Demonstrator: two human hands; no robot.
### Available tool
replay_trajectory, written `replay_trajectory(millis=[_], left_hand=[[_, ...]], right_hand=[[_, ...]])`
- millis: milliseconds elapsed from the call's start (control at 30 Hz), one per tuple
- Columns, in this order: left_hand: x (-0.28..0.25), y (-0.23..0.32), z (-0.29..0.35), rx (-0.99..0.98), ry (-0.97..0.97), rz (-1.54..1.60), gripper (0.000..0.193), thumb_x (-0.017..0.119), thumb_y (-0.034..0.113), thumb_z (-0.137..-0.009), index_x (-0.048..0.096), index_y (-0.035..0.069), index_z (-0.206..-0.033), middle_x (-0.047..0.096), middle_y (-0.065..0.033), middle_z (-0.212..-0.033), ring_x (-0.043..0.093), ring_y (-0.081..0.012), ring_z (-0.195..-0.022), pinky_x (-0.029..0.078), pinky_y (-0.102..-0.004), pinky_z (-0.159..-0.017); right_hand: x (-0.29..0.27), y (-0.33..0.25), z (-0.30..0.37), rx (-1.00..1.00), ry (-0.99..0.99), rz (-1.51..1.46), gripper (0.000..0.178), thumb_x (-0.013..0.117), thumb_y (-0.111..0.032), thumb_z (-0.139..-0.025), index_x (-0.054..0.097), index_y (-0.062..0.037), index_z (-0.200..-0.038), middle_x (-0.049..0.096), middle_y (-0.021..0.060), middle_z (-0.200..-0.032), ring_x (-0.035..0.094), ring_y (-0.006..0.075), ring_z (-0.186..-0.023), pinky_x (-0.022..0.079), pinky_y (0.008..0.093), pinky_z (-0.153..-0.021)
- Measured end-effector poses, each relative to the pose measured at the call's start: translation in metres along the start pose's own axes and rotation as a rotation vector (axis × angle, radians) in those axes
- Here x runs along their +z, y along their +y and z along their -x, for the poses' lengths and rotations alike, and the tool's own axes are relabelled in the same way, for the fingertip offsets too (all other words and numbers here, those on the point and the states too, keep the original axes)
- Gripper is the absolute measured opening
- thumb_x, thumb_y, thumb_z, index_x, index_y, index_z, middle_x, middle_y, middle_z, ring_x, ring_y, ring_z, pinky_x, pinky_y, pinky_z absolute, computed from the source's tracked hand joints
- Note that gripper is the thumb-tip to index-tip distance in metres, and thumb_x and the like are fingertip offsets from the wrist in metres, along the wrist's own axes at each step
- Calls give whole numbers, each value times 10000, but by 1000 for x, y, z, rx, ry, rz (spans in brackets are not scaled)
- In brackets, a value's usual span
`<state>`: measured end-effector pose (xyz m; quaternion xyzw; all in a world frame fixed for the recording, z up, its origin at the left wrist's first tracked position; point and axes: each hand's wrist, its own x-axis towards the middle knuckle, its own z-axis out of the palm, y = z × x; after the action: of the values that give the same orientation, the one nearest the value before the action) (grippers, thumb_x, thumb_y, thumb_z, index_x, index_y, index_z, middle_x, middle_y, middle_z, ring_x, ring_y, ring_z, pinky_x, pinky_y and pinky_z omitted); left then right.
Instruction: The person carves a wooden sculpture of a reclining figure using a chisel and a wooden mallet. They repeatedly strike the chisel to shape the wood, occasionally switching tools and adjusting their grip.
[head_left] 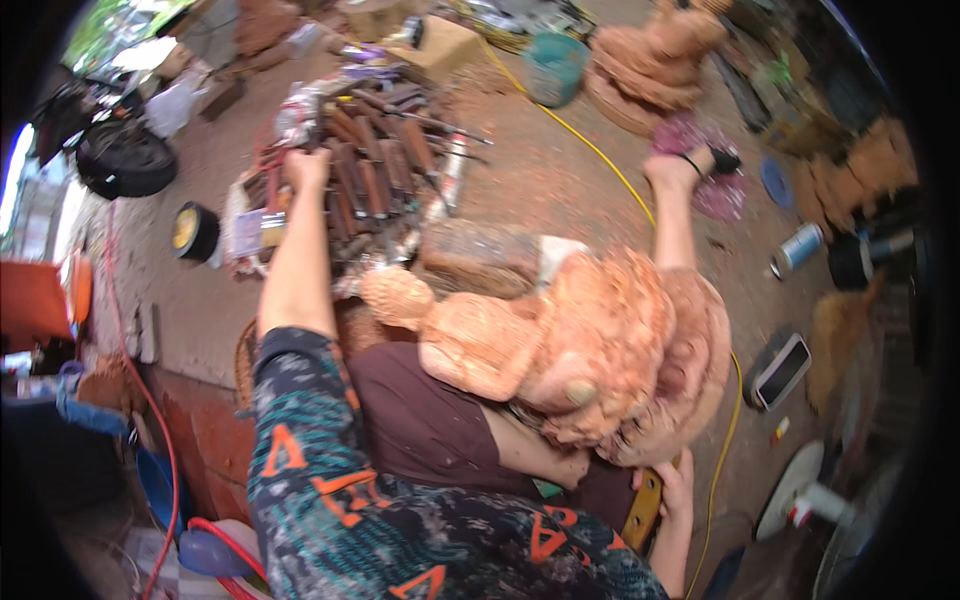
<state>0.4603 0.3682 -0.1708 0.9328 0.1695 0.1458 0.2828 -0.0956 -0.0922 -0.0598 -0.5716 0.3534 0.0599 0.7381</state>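
Reaching past a carved wooden figure, a seated person's left hand bends over the near-left side of a pile of wood-handled tools; whether it grips one cannot be told. Just beside the carving's rounded base, the right hand has its fingers bent near a yellow strip, its grip likewise unclear. The carving lies across the lap, head to the left, base to the right. Beyond it, chip-strewn floor opens between the tools and a yellow cord, which also runs right of the base. A brown block crowds the carving's far side. Farther beyond stand a teal basket and a second carving; to the carving's right lies a can, to its far left a red hose.
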Motion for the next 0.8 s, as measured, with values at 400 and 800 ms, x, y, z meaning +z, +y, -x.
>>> replay_trajectory(millis=[400, 800], left_hand=[[-177, 242, 417, 1498, -588, 1004, 218, 549, 176, -784, 581, 47, -957, 491, -72, -721, 573, -214, -641, 474, -321, -565], [-137, 220, 532, 1904, -468, 1290, 178, 566, 229, -643, 483, 72, -649, 402, 17, -604, 475, -121, -513, 364, -264, -454]], right_hand=[[-16, -3, 34, -34, 29, 96, 294, 678, -76, -800, 499, -3, -1021, 599, 72, -809, 585, 139, -637, 489, 272, -598], [-46, -16, 147, -364, 433, 877, 516, 778, -192, -717, 497, -7, -1109, 579, 74, -790, 576, 166, -692, 473, 308, -645]])
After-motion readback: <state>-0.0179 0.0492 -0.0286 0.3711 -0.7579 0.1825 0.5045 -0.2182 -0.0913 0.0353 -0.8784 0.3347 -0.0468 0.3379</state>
